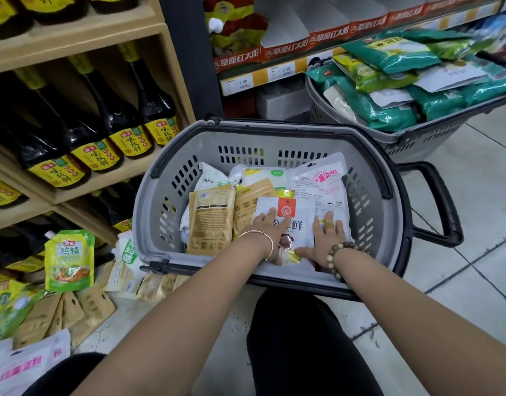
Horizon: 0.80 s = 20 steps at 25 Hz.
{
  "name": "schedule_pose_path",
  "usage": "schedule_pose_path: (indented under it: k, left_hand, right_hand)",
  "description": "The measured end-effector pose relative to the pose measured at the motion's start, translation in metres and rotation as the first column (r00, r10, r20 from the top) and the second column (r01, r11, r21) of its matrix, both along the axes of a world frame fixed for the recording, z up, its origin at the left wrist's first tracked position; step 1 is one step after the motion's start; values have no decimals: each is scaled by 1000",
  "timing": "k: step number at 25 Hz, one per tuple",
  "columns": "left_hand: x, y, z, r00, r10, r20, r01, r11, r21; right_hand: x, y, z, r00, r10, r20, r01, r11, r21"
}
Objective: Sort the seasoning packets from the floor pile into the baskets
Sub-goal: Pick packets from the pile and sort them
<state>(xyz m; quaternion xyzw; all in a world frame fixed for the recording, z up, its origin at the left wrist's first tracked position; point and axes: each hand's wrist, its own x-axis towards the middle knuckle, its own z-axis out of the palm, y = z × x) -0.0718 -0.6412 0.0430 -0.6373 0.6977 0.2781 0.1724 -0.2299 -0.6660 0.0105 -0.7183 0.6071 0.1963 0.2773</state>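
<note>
Two hands reach into the grey shopping basket (206, 138) on the tiled floor. Both lie on a white seasoning packet with a red label (300, 224), which sits on top of the other packets at the near side of the basket. The left hand (270, 224) rests on the packet's left part with straight fingers. The right hand (326, 238) presses the right edge with fingers spread flat and the thumb stretched across the lower corner; neither hand curls around it. Brown kraft packets (210, 221) lie just left of it, and a pink-printed white bag (323, 178) lies behind it. The floor pile (74, 307) spreads at the left under the shelf of soy sauce bottles (117, 115). A second basket (417, 132), heaped with green packets, stands behind to the right.
</note>
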Motion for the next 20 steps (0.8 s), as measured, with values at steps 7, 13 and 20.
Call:
schedule_pose_path:
  k: [7, 13, 20]
  left_hand:
    - [7, -1, 3, 997, -72, -19, 72, 997, 4]
    - [47, 10, 32, 975, -79, -208, 57, 992, -108]
    - [167, 63, 73, 902, 96, -420, -284, 867, -411]
  right_hand:
    - [-3, 3, 6, 994, -58, 96, 69, 992, -110]
    - [5, 10, 41, 953, -80, 292, 194, 903, -384]
    - [134, 54, 94, 872, 189, 451, 139, 789, -598]
